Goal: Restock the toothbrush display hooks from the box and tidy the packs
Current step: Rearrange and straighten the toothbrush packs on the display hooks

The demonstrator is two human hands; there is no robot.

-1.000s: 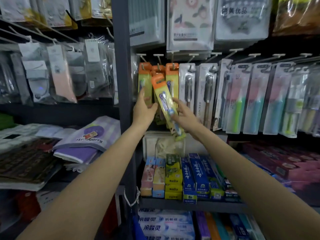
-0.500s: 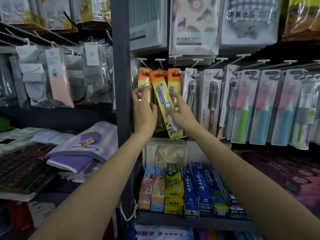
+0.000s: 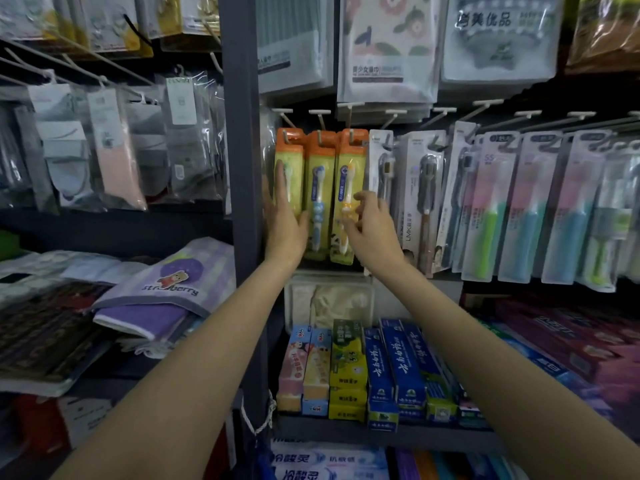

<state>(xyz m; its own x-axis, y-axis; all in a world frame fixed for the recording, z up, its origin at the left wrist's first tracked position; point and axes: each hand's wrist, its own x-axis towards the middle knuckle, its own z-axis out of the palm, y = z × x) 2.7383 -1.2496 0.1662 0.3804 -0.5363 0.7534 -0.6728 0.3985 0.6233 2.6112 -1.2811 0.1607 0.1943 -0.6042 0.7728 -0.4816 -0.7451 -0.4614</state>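
Three orange-topped yellow children's toothbrush packs hang side by side on hooks: the left pack, the middle pack with a blue brush, and the right pack with a yellow brush. My left hand lies flat with straight fingers pressed on the left pack's front. My right hand hovers at the lower part of the right pack with loosely curled fingers that hold nothing. The supply box is out of view.
A dark shelf post stands just left of the packs. White adult toothbrush packs and pink-and-blue packs hang to the right. Toothpaste boxes fill the shelf below. Folded towels lie at the left.
The tilted pack that my right hand held now hangs straight on the middle hook, and that hand has let go. My left hand has flattened against the left pack.
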